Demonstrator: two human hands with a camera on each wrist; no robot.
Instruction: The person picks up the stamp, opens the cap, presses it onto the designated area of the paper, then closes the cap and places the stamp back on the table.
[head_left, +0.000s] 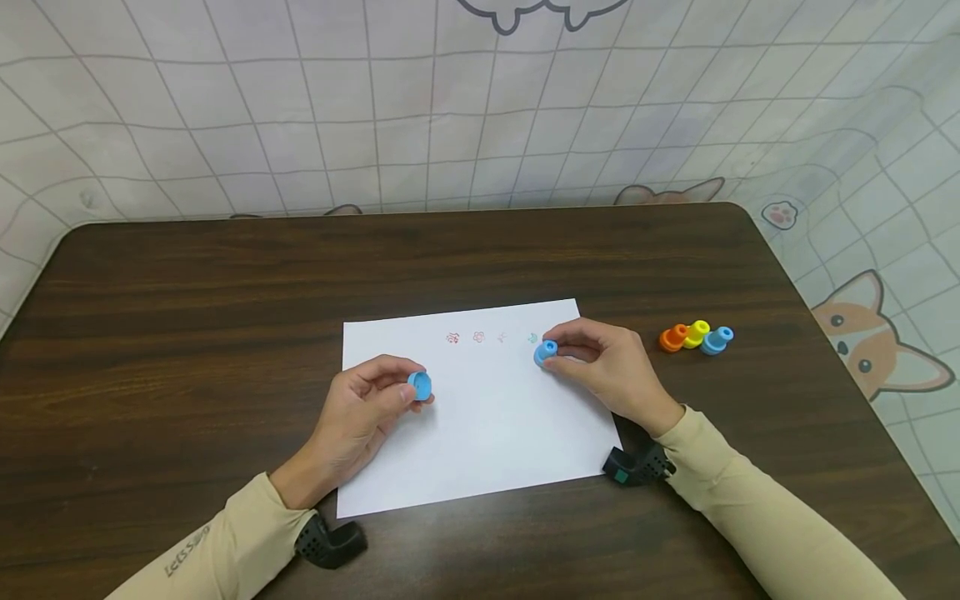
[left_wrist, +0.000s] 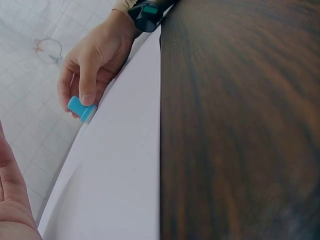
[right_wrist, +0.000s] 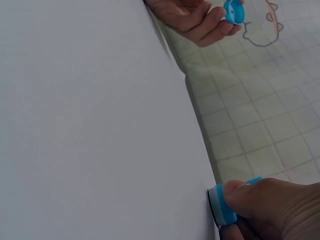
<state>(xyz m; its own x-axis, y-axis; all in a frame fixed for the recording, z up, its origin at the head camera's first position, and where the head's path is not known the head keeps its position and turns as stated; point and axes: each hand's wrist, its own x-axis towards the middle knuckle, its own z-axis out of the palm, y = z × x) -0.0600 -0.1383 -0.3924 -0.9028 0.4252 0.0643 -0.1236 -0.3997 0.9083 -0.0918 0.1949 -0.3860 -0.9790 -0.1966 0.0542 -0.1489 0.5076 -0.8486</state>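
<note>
A white sheet of paper (head_left: 480,433) lies on the dark wooden table. Along its upper part runs a row of small printed marks (head_left: 478,337), reddish ones to the left and a blue-green one at the right. My right hand (head_left: 611,367) pinches a blue stamp (head_left: 545,353) between thumb and fingers, its base close over the paper beside the blue-green mark. My left hand (head_left: 367,408) holds a round blue cap (head_left: 421,386) over the paper's left part, hollow side showing. In the right wrist view the stamp (right_wrist: 225,205) shows a pale band at its base.
Right of the paper stand an orange stamp (head_left: 673,337), a yellow stamp (head_left: 697,334) and another blue stamp (head_left: 717,341), close together. The table (head_left: 187,333) meets a pale gridded cloth (head_left: 375,108) with cartoon animals at its far edge. Dark wrist cameras sit on both wrists.
</note>
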